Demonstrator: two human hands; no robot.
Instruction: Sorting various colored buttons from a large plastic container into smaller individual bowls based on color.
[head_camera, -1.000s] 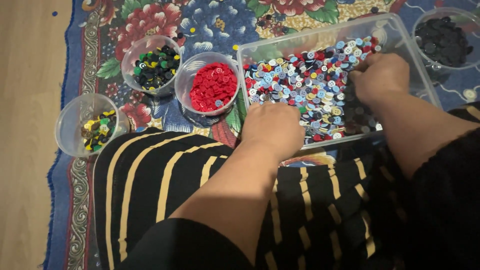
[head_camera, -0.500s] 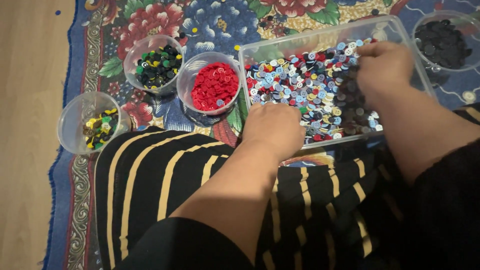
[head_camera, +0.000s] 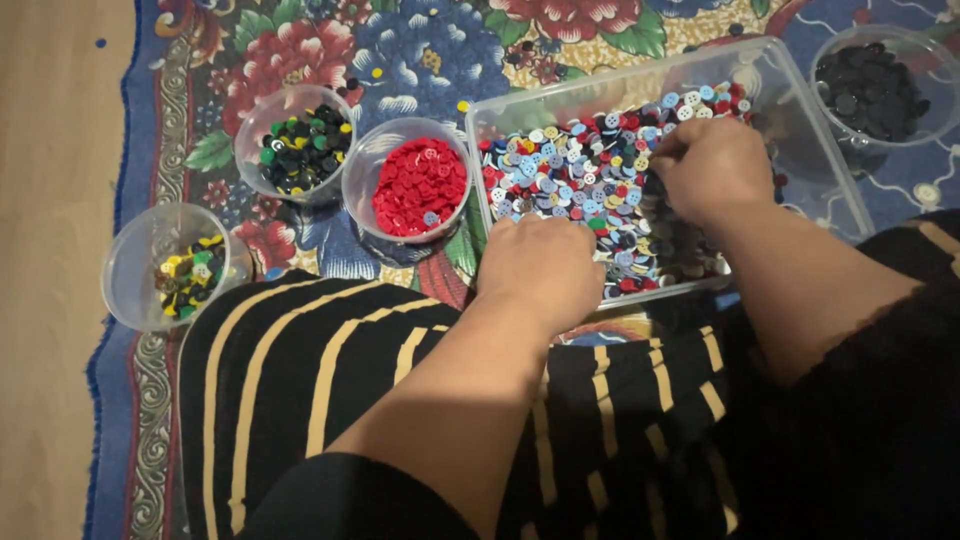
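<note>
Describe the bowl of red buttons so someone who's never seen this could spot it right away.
Start at the clear rectangular tray of mixed buttons on the flowered rug. Just left of it stands a round clear bowl. Unlike the other bowls, it is filled almost wholly with red buttons.

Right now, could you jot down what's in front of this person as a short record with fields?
Setting: flowered rug on a wooden floor
Main container: clear rectangular tray of mixed coloured buttons
Left hand: in the tray's near edge, fingers hidden among buttons
Right hand: over the buttons, fingers curled down
Sorted bowls: red buttons; dark and green; yellow and mixed; black
Lap: black cloth with tan stripes
</note>
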